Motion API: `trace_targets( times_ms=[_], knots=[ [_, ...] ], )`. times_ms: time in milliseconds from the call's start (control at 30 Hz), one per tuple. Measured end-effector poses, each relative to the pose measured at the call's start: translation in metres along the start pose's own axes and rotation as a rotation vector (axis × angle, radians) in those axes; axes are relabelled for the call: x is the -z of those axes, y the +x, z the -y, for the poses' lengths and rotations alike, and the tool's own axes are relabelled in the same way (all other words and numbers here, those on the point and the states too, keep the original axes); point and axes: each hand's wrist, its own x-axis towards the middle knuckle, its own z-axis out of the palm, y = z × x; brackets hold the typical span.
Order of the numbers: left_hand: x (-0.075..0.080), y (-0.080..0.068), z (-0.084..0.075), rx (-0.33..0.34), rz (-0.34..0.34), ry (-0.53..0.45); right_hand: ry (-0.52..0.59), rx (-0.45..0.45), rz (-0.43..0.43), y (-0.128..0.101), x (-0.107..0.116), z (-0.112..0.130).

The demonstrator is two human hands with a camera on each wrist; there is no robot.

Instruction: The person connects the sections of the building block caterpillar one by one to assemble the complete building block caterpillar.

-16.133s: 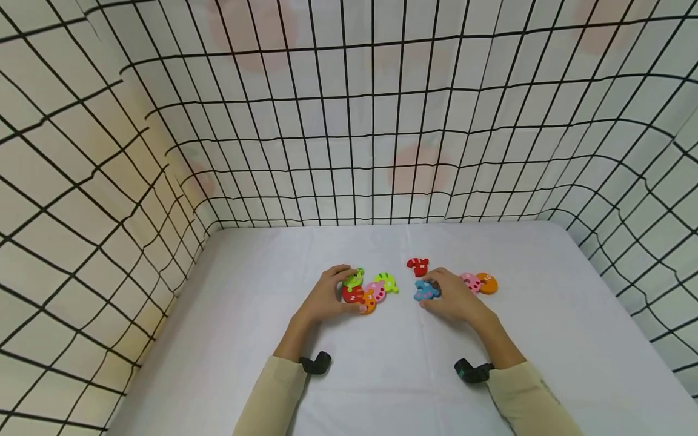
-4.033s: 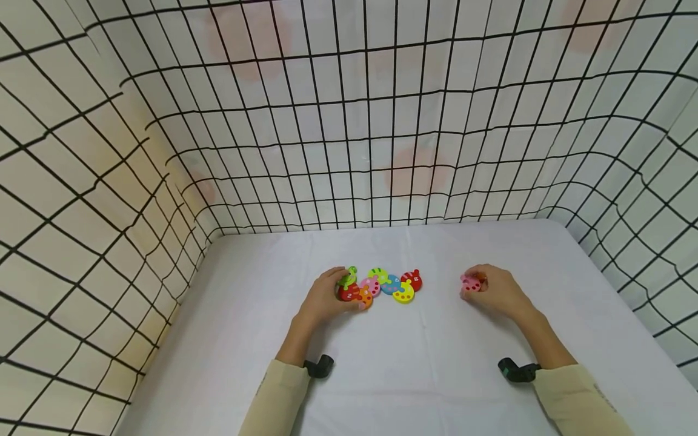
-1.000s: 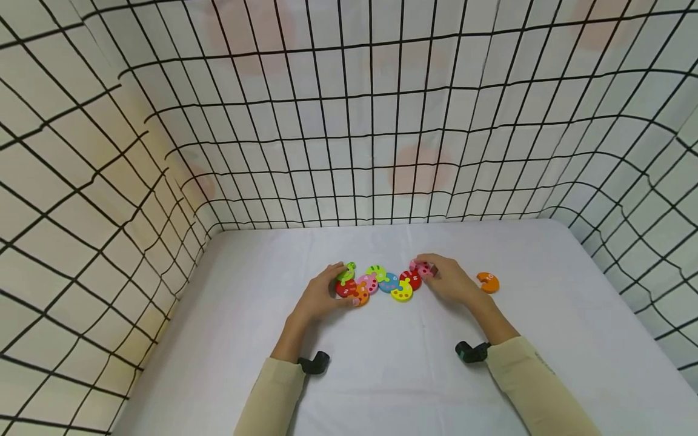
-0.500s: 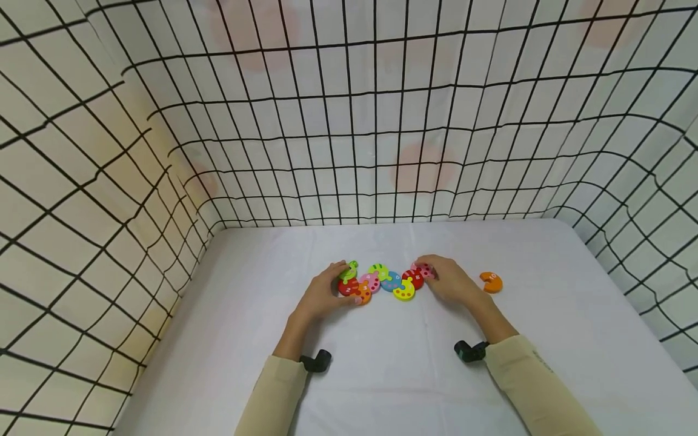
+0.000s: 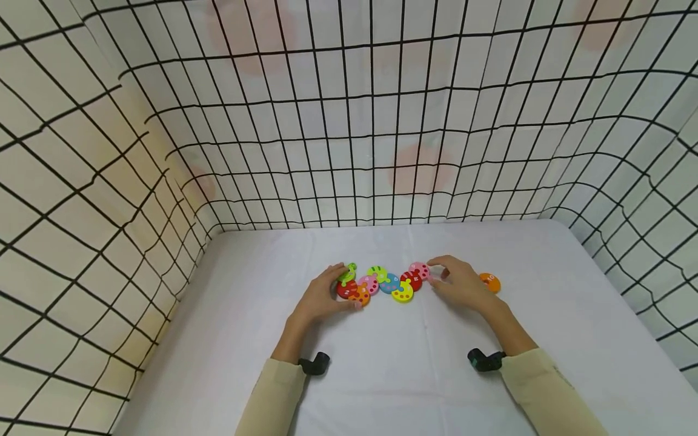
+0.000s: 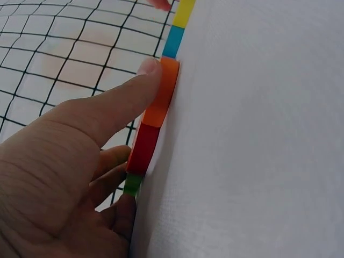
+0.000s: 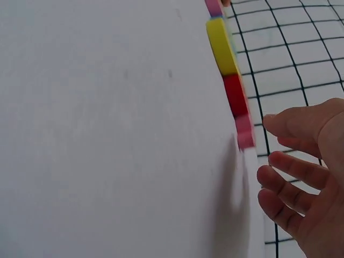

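Note:
A row of joined, numbered caterpillar puzzle pieces [image 5: 389, 283] lies on the white table, running from a green head piece [image 5: 348, 275] to a pink piece [image 5: 419, 270]. My left hand [image 5: 320, 295] holds the head end, fingers at the green head and thumb against the orange spotted piece [image 6: 164, 94]. Beside the pink end, my right hand [image 5: 460, 282] has its fingers spread and grips nothing. In the right wrist view a small gap shows between that hand and the pink piece [image 7: 245, 133]. An orange piece marked 10 [image 5: 491, 282] lies apart, partly hidden behind the right hand.
A black wire grid [image 5: 372, 133] backed by white cloth rises behind the table [image 5: 382, 363] and along both sides. Dark wrist cameras sit on both wrists.
Since a few seconds ago, the pink piece has come from the right to the row's end beside the red piece. My right hand has just let it go and drawn slightly right. The left hand stays.

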Motion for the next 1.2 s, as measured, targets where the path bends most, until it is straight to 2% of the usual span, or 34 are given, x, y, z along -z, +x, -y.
trace_targets(
  times_ms=[233,433,767,967,1200],
  knots=[
    [0.001,-0.001,0.000,0.023,-0.002,-0.010,-0.018,0.012,-0.092,-0.019,0.022,-0.028],
    [0.000,-0.002,0.001,0.024,0.002,-0.012,-0.019,0.017,-0.127,-0.034,0.035,-0.046],
    [0.000,0.001,0.002,0.033,0.003,0.003,-0.082,0.020,-0.105,-0.042,0.048,-0.069],
    [0.000,0.001,-0.001,0.026,0.000,-0.008,-0.054,0.014,-0.074,-0.049,0.049,-0.077],
    [-0.001,-0.001,-0.003,0.030,-0.002,-0.011,-0.038,0.002,-0.107,-0.056,0.046,-0.082]
  ],
)
